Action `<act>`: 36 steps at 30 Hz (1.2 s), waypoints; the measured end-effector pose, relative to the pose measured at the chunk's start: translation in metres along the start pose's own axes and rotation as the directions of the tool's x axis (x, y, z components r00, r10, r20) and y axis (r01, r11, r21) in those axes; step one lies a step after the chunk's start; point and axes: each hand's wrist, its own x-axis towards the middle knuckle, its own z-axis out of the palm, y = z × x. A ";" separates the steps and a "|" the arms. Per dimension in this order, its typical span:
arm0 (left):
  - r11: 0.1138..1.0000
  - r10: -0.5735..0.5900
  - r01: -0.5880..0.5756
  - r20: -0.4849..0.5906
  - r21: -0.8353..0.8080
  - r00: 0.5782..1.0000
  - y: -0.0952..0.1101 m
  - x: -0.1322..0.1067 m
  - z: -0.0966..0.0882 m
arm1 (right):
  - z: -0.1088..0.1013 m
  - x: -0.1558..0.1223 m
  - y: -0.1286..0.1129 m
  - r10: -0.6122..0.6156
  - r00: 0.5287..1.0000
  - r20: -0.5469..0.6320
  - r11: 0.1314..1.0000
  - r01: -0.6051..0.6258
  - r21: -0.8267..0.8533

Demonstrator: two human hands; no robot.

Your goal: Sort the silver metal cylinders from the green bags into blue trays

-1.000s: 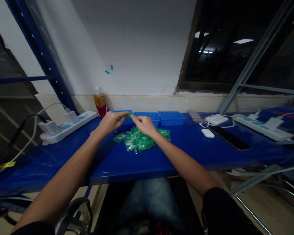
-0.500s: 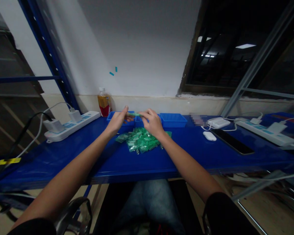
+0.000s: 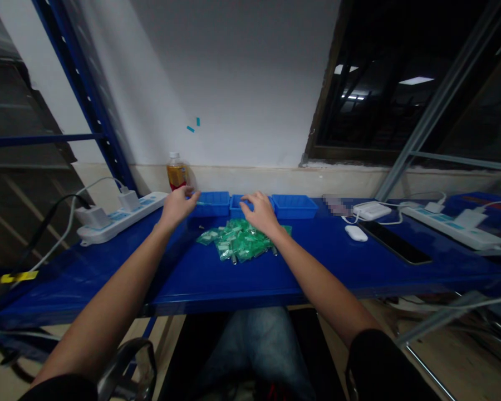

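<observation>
My left hand point(image 3: 178, 207) is at the left blue bin point(image 3: 215, 210), thumb and fingers drawn close together. A thin pale strip point(image 3: 201, 203) shows beside its fingertips; whether the hand holds it I cannot tell. Over the middle blue bin point(image 3: 237, 214) hangs my right hand point(image 3: 259, 214), thumb and forefinger apart, with nothing visible between them. Its lower fingers are partly hidden. In front of the bins lies a loose pile of small green clear packets point(image 3: 242, 242), some with small metallic pieces showing. The right forearm passes over the pile's right edge.
A third blue bin point(image 3: 295, 207) stands to the right. Behind my left hand is a drink bottle point(image 3: 176, 171). Power strips lie at the left point(image 3: 121, 218) and right point(image 3: 455, 224). A phone point(image 3: 396, 242), a white case point(image 3: 356, 233) and a white charger point(image 3: 371, 210) rest on the blue table point(image 3: 234, 284).
Both hands were together at a green packet above the bins. My left hand has moved left, away from the right; the packet no longer shows between them. My right hand stays over the middle bin.
</observation>
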 end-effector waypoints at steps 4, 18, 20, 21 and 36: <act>0.987 0.054 -0.095 0.288 0.130 0.956 -0.002 -0.001 -0.021 | 0.003 0.000 -0.001 -0.043 0.997 0.069 0.999 0.042 0.022; 0.888 0.124 -0.363 0.616 0.281 0.778 -0.012 -0.007 0.004 | 0.008 -0.006 -0.008 -0.115 0.976 0.184 0.993 0.106 0.060; 0.926 0.191 -0.346 0.602 0.151 0.776 0.000 -0.015 0.012 | 0.008 -0.007 -0.011 -0.182 0.962 0.204 0.982 0.167 0.089; 0.943 0.225 -0.325 0.591 0.068 0.775 0.006 -0.019 0.016 | 0.007 -0.008 -0.013 -0.220 0.952 0.213 0.974 0.202 0.103; 0.958 0.255 -0.132 0.545 -0.254 0.799 0.020 -0.036 0.041 | -0.001 -0.007 -0.019 -0.239 0.961 0.140 0.966 0.221 0.131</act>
